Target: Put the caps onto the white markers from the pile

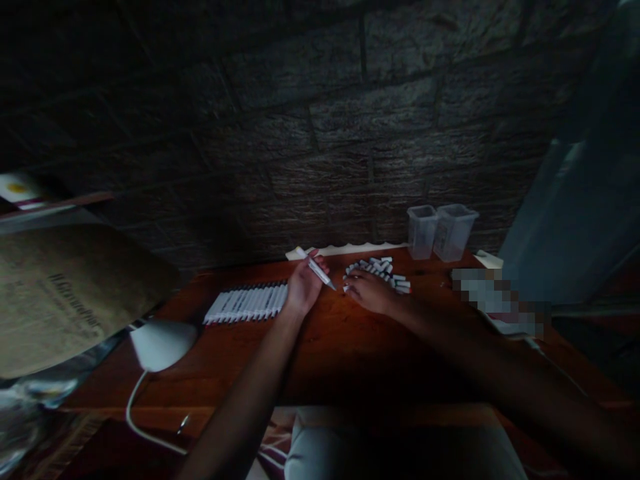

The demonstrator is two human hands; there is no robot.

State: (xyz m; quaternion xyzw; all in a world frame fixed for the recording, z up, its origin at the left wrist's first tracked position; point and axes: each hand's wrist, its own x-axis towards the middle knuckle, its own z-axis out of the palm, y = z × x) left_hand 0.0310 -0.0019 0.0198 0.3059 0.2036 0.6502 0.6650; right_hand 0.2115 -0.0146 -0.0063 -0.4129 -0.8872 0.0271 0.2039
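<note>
In my left hand (304,287), palm turned up, lies a white marker (316,269) with its grey pointed tip uncovered and angled down to the right. My right hand (369,290) is just right of that tip, fingers curled down over the near left side of a heap of marker caps (383,267). A small white cap (346,288) shows at its thumb and fingertips. Left of my left hand, several white markers (245,303) lie side by side in a neat row on the wooden table (330,353).
Two clear plastic containers (421,233) stand at the back right against the dark block wall (340,147). A white cone-shaped lamp (163,343) with a cord is at the left, beside a large brown paper bag (75,293). A pale strip (360,249) runs along the back edge.
</note>
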